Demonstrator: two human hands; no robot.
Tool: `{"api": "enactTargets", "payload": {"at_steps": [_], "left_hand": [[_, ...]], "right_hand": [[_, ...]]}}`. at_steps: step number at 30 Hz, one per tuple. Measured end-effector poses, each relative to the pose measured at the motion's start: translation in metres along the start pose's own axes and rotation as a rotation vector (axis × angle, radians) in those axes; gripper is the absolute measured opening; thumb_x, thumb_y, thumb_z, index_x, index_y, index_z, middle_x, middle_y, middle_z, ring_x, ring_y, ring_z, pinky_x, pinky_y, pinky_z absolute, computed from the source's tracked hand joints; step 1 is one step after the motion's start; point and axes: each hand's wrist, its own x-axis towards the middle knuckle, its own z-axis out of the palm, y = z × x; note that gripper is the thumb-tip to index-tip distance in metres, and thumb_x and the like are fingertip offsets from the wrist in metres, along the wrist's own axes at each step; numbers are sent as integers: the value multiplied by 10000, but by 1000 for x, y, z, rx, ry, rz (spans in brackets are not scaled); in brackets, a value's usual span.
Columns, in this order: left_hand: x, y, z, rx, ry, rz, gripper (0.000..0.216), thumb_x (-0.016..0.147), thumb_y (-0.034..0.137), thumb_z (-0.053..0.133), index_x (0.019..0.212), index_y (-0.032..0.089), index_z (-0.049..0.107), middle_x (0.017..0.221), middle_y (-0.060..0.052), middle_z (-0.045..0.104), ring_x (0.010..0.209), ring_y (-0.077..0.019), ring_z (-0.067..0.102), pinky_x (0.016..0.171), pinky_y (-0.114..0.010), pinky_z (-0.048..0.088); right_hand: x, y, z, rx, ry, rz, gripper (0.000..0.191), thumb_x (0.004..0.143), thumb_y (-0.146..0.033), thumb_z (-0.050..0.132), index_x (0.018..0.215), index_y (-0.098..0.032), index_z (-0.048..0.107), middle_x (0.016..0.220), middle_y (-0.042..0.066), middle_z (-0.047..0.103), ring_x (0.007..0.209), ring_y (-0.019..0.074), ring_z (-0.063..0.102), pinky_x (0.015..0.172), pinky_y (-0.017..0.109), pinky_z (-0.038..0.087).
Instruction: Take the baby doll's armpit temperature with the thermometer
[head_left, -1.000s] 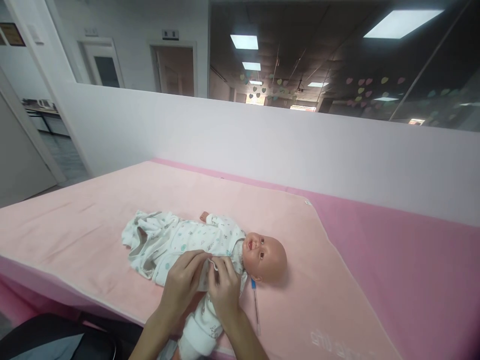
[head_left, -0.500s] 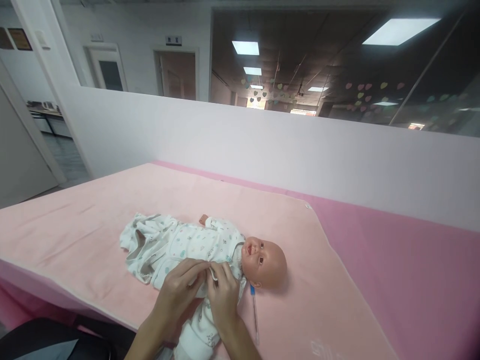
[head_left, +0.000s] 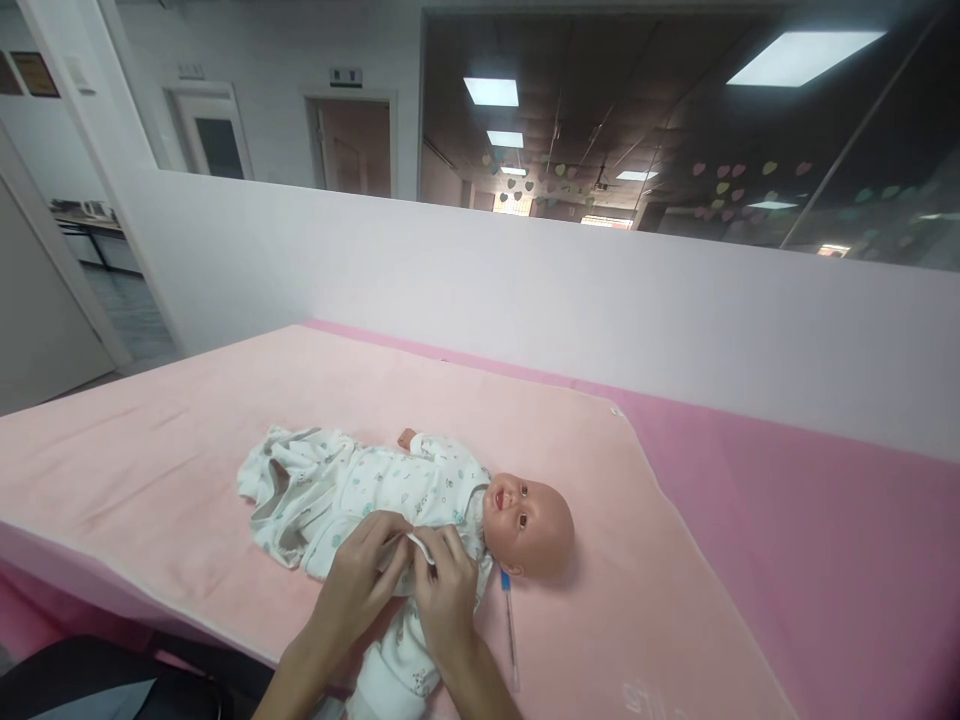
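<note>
A baby doll (head_left: 531,527) lies on its back, its bald head to the right, dressed in a white printed baby garment (head_left: 382,478). Over the near side of its chest, my left hand (head_left: 367,560) and my right hand (head_left: 448,580) are close together, fingers closed. Between them shows a white edge or strip of the garment, pinched by both. A rolled, printed white cloth part (head_left: 394,670) lies below my hands; whether it is a sleeve I cannot tell. The loose leg end of the garment (head_left: 289,490) spreads to the left.
Beside the doll's head lies a thin clear stick with a blue end (head_left: 510,630). A peach mat (head_left: 660,610) covers the pink table surface (head_left: 847,520). A low white partition (head_left: 525,290) stands behind it. A dark object (head_left: 97,680) is at the lower left.
My left fingers have shifted slightly up and left, and more of the white strip shows between my hands. The doll and the blue-ended stick have stayed in place.
</note>
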Motion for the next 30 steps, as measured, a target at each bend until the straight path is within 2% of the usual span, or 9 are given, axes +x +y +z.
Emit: {"api": "enactTargets", "payload": {"at_steps": [11, 19, 22, 26, 30], "left_hand": [[6, 4, -10, -181, -27, -182, 221, 861, 344, 457, 928, 192, 603, 863, -48, 646, 789, -183, 609, 671, -289, 504], [11, 6, -13, -141, -124, -178, 234, 885, 362, 410, 888, 209, 587, 861, -33, 625, 813, -178, 581, 728, -303, 478], [10, 12, -17, -105, -155, -158, 235, 891, 359, 399, 932, 219, 584, 895, -36, 615, 861, -185, 565, 770, -315, 460], [7, 13, -18, -78, -156, -130, 230, 886, 351, 419, 999, 232, 579, 929, -37, 607, 898, -185, 553, 788, -314, 451], [2, 6, -15, -44, -128, -99, 224, 892, 327, 406, 978, 234, 590, 905, -28, 615, 870, -171, 560, 766, -298, 458]], "right_hand": [[2, 1, 1, 57, -34, 7, 233, 866, -178, 435, 922, -214, 659, 744, 30, 599, 664, 109, 579, 548, 192, 425], [3, -2, -1, 69, -22, 60, 178, 866, -229, 479, 899, -205, 653, 744, 31, 604, 673, 116, 579, 562, 202, 426], [4, -3, -1, 71, 2, 91, 156, 855, -231, 492, 882, -196, 641, 719, 24, 592, 650, 117, 564, 563, 210, 420], [4, -3, -2, 40, -1, 110, 146, 850, -221, 481, 835, -194, 624, 671, 10, 557, 607, 114, 524, 550, 214, 393], [3, -3, -2, 36, -17, 91, 141, 839, -209, 484, 754, -188, 594, 642, 0, 526, 587, 108, 489, 541, 209, 366]]}}
